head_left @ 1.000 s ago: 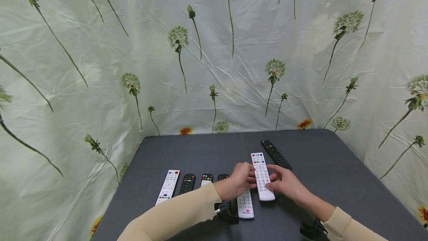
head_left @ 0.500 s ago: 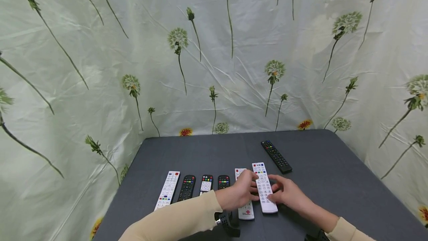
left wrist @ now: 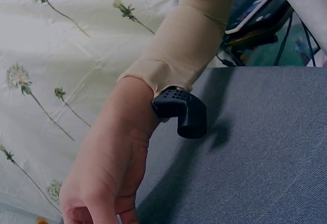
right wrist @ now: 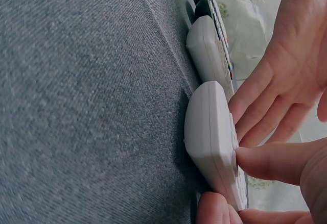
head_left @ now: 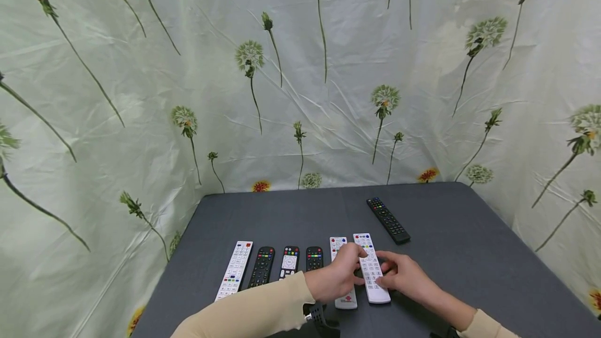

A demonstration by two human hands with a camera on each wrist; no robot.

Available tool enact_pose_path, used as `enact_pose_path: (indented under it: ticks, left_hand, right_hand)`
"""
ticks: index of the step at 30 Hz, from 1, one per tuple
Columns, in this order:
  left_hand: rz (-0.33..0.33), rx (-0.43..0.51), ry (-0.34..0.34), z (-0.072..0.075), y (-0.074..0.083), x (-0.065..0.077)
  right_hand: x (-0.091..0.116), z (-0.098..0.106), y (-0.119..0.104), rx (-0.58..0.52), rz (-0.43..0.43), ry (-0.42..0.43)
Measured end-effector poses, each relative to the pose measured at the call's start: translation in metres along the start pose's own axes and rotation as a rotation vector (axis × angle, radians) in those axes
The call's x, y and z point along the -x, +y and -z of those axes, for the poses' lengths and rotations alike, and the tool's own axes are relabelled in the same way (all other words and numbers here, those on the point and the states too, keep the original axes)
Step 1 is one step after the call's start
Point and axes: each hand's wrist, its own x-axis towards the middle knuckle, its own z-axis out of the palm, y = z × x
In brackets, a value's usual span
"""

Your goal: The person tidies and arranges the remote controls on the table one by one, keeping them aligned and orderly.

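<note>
A white remote control (head_left: 373,270) lies between my hands, its lower end close over the table in the right wrist view. My right hand (head_left: 407,274) pinches its right edge, the thumb (right wrist: 271,160) on the button side and fingertips (right wrist: 212,208) at the lower side. My left hand (head_left: 335,274) holds its left edge, a fingertip over the upper buttons. Partly under the left hand lies a second white remote (head_left: 346,300), parallel and just left of the held one. The left wrist view shows the left hand (left wrist: 102,183) bent downward; what it touches is out of frame.
Left of the hands, a white remote (head_left: 235,270), a black remote (head_left: 262,266), a black-and-white remote (head_left: 289,261) and another black remote (head_left: 314,258) form a row, partly behind the left sleeve (head_left: 249,306). A long black remote (head_left: 387,219) lies slanted behind the right hand.
Both hands have drawn the white remote toward the body and lowered it beside the second white remote. The other remotes stay in place.
</note>
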Motion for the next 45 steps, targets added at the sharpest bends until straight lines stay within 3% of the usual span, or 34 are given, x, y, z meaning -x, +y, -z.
enact_pose_path:
  ticks: [10,22,31,38,45]
  left_hand:
    - [0.002,-0.001,-0.006,0.0,0.002,0.002]
    - [-0.002,-0.015,-0.009,0.002,0.002,0.001]
    - [-0.064,-0.077,-0.027,0.0,0.018,0.003]
    - [-0.117,-0.083,-0.059,-0.002,0.036,-0.004]
    - [-0.133,-0.067,-0.065,-0.006,0.052,-0.021]
  right_hand:
    - [-0.001,-0.002,-0.002,0.025,-0.07,0.028]
    - [-0.001,-0.002,-0.002,0.023,-0.055,0.016]
    - [0.0,0.011,-0.015,0.021,-0.081,0.031]
    - [-0.006,0.033,-0.027,0.081,0.011,0.053]
    - [-0.017,0.058,-0.037,0.09,0.077,0.062]
